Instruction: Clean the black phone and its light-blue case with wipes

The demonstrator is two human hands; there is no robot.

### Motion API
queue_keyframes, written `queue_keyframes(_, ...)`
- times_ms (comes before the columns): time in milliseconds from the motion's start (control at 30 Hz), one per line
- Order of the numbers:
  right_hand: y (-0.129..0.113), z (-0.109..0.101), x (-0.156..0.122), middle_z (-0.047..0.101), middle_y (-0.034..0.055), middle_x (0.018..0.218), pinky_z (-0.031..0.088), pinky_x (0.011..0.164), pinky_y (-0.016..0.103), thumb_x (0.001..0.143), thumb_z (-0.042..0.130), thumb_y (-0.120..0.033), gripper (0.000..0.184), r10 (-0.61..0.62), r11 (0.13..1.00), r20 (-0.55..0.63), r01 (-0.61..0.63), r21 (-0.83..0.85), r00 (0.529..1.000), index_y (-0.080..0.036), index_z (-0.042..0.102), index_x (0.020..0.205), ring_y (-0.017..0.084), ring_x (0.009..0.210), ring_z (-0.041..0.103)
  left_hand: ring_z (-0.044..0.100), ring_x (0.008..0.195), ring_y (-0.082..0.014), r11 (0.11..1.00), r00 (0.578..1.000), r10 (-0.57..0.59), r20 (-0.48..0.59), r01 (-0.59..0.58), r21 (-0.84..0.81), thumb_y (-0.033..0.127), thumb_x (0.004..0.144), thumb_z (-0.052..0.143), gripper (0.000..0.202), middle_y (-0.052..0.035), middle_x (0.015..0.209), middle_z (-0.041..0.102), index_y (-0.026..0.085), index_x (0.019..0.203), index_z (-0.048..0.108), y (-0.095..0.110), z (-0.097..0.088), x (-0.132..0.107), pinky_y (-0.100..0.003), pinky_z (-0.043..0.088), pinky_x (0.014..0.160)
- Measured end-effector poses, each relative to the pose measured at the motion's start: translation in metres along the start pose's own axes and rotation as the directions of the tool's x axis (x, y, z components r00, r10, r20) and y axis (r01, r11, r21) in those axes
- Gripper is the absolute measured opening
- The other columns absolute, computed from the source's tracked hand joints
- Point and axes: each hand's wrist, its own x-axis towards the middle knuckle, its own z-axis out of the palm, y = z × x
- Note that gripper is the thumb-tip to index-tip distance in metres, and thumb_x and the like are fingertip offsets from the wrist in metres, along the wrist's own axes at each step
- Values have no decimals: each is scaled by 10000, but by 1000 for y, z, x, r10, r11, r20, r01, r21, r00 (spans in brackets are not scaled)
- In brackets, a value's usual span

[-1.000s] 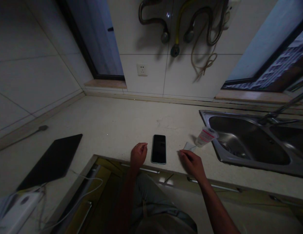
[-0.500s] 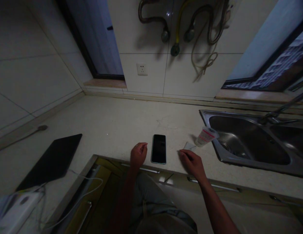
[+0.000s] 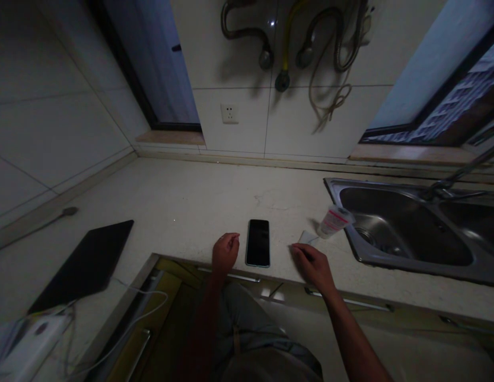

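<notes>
A smartphone (image 3: 258, 243) with a dark screen lies flat on the pale countertop (image 3: 215, 196), between my two hands. My left hand (image 3: 225, 254) rests at the counter's front edge, left of the phone and apart from it, its fingers curled closed with nothing visible in them. On the phone's other side, my right hand (image 3: 313, 262) is also loosely closed, and nothing shows in its fingers. Just beyond its knuckles lies a small flat pale piece (image 3: 308, 237); whether they touch I cannot tell. A clear plastic cup (image 3: 333, 221) with pink-red print stands close behind it, near the sink.
At right is a steel double sink (image 3: 356, 257) with a faucet (image 3: 441, 187). A black flat panel (image 3: 83, 265) lies at left, near a white box (image 3: 35, 339) and a white cable (image 3: 141, 315). Hoses (image 3: 284, 53) and a socket (image 3: 230, 113) are on the wall.
The view has shifted very slightly. Both hands, the phone and the cup keep their places on the counter.
</notes>
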Motion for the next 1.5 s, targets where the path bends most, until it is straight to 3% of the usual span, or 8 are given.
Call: queue_keyframes(1500,5,2,0,776,81,970,566,820,385,876,582,-487,337,0,1000,17,0,-8,1000,-215,756,970,254,875,712,638,723,-147,999,999,33,-4,-33,-34,244,874,521,202,-54,859,727,187,919,710,-2,1,0,-276,513,699)
